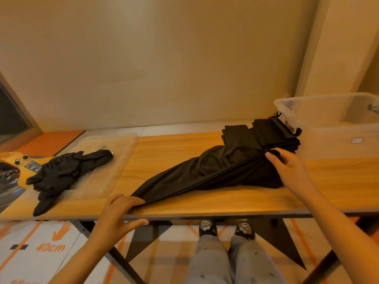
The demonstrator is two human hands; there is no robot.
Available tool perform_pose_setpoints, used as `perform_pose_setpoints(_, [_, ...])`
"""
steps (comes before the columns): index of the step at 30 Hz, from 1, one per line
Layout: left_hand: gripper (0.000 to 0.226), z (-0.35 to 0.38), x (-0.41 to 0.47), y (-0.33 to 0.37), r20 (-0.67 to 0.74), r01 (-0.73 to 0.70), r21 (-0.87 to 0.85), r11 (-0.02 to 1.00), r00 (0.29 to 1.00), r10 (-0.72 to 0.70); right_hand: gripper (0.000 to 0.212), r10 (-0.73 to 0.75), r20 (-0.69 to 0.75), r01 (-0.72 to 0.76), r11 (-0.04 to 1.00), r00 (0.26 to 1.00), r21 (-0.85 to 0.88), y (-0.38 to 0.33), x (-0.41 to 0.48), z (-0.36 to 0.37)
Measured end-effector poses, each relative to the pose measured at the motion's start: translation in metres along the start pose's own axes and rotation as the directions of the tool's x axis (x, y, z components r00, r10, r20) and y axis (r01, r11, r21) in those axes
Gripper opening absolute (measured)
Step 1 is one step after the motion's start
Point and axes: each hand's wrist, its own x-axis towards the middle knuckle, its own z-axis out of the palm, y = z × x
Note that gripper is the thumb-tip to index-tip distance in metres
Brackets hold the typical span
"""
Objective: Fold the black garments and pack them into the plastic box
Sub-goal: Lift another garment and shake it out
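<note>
A wooden table (184, 144) runs across the view from 9 to 3 o'clock. At 2 o'clock on it stands the clear plastic box (328, 117), open at the top. A clear lid (125, 152) lies flat at 9 o'clock, with a crumpled garment (61, 173) heaped on it. In the middle a long garment (215, 171) is stretched slantwise, its narrow end at 7 o'clock by the near edge and its wide end at 2 o'clock. Behind the wide end, touching the box wall, sits a folded stack (266, 134) of black cloth. The right hand (291, 171) grips the wide end, fingers curled together over the bunched cloth. The left hand (117, 214) rests its fingers, close together, on the narrow tip, thumb spread apart below the table edge. Whether it pinches the cloth cannot be told. Below, at 6 o'clock, two slippers (207, 228) stand on the floor.
</note>
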Motion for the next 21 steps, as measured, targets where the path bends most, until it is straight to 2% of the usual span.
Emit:
perform_pose_setpoints(2, [0.036, -0.004, -0.006, 0.001, -0.032, -0.017, 0.035, 0.999, 0.999, 0.018, 0.023, -0.042, -0.037, 0.040, 0.998, 0.998, -0.048, 0.000, -0.001, 0.000])
perform_pose_setpoints(5, [0.014, -0.017, -0.009, 0.001, -0.061, 0.028, 0.009, 1.000, 0.998, -0.027, 0.023, -0.127, -0.104, 0.113, 0.984, 0.986, -0.134, -0.005, -0.003, -0.002])
perform_pose_setpoints(7, [0.033, -0.034, -0.002, 0.004, -0.100, 0.089, -0.007, 0.996, 0.991, -0.090, 0.025, -0.186, -0.158, 0.169, 0.979, 0.970, -0.114, -0.015, -0.003, -0.003])
perform_pose_setpoints(9, [0.049, -0.057, 0.014, 0.012, -0.159, 0.080, -0.036, 0.996, 0.984, -0.085, 0.024, -0.212, -0.217, 0.196, 0.976, 0.953, -0.092, -0.031, 0.003, -0.008])
perform_pose_setpoints(12, [0.043, -0.096, 0.051, 0.031, -0.275, 0.027, -0.113, 0.993, 0.960, -0.058, 0.019, -0.230, -0.278, 0.219, 0.973, 0.933, -0.070, -0.061, 0.022, -0.021])
perform_pose_setpoints(15, [0.027, -0.131, 0.092, 0.040, -0.316, 0.017, -0.233, 0.972, 0.944, -0.093, 0.021, -0.232, -0.258, 0.241, 0.971, 0.938, 0.004, -0.098, 0.047, -0.040])
perform_pose_setpoints(18, [0.008, -0.165, 0.136, 0.046, -0.337, 0.044, -0.315, 0.948, 0.929, -0.155, 0.012, -0.241, -0.186, 0.266, 0.956, 0.952, 0.124, -0.137, 0.073, -0.060])
perform_pose_setpoints(21, [0.009, -0.198, 0.176, 0.050, -0.412, 0.014, -0.348, 0.937, 0.896, -0.167, 0.009, -0.271, -0.154, 0.294, 0.944, 0.950, 0.152, -0.173, 0.095, -0.079])
